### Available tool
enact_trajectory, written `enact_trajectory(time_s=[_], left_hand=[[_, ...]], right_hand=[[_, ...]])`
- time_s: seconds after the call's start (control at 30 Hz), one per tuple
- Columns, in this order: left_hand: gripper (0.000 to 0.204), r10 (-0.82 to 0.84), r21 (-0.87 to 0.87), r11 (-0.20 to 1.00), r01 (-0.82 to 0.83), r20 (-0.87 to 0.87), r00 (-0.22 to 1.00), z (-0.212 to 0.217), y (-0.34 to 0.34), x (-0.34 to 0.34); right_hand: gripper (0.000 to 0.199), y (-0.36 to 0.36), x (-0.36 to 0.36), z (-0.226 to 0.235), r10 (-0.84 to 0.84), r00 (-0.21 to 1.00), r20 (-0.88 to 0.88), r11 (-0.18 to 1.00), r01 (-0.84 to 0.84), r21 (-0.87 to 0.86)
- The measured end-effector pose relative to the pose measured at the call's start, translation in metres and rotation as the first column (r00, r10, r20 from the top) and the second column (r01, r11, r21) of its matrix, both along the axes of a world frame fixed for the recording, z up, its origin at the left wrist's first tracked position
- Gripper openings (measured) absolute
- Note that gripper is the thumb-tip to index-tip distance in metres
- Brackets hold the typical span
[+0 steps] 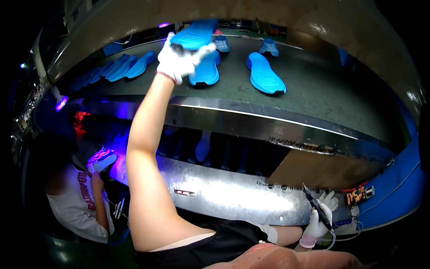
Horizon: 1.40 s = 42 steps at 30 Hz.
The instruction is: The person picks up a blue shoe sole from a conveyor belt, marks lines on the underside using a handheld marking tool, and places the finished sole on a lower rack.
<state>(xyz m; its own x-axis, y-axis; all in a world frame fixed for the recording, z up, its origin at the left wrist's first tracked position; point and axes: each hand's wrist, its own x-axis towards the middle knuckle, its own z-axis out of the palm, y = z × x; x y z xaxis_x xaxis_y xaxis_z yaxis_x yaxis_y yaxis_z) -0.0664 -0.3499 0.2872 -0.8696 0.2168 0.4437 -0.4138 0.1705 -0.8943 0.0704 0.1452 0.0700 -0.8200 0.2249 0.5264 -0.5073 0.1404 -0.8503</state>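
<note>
My left hand (pixel 180 59), in a white glove, is stretched far out over the dark conveyor belt (pixel 322 94) and grips a blue shoe sole (pixel 195 34) lifted above it. Right under it another blue sole (pixel 205 71) lies on the belt. My right hand (pixel 319 219), also gloved, stays low by the metal front of the machine and holds a thin black pen-like tool (pixel 316 207) with a cord.
More blue soles lie on the belt: one long sole (pixel 265 73) to the right, two small ones (pixel 268 46) at the back, several overlapping (pixel 120 67) at the left. A person in a white shirt (pixel 76 206) works at lower left under purple light (pixel 61 103).
</note>
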Motion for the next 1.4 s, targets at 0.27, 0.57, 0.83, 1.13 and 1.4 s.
enact_trajectory(time_s=[0.27, 0.57, 0.83, 1.13, 1.4], left_hand=[[0.039, 0.378, 0.962, 0.232, 0.144, -0.225, 0.898, -0.006, -0.147, -0.020], [0.026, 0.534, 0.977, 0.214, 0.008, -0.124, 0.836, -0.058, -0.235, 0.049], [0.027, 0.288, 0.089, -0.651, 0.754, -0.890, 0.354, -0.054, -0.153, 0.046], [0.033, -0.626, 0.304, -0.384, 0.872, -0.780, -0.004, -0.090, 0.128, 0.088], [0.031, -0.690, 0.671, -0.723, 0.161, -0.695, -0.203, -0.264, 0.296, 0.104]], right_hand=[[0.028, -0.022, -0.033, 0.008, 0.013, 0.991, 0.135, 1.000, -0.016, 0.024], [0.028, -0.033, -0.052, 0.015, -0.045, 0.983, 0.180, 0.997, 0.034, 0.065], [0.024, -0.035, -0.040, 0.017, 0.002, 0.993, 0.117, 0.976, 0.024, -0.217], [0.021, 0.024, 0.026, 0.001, -0.264, 0.949, 0.174, 0.873, 0.312, -0.375], [0.017, 0.041, 0.056, -0.018, -0.398, 0.890, 0.221, 0.797, 0.455, -0.397]])
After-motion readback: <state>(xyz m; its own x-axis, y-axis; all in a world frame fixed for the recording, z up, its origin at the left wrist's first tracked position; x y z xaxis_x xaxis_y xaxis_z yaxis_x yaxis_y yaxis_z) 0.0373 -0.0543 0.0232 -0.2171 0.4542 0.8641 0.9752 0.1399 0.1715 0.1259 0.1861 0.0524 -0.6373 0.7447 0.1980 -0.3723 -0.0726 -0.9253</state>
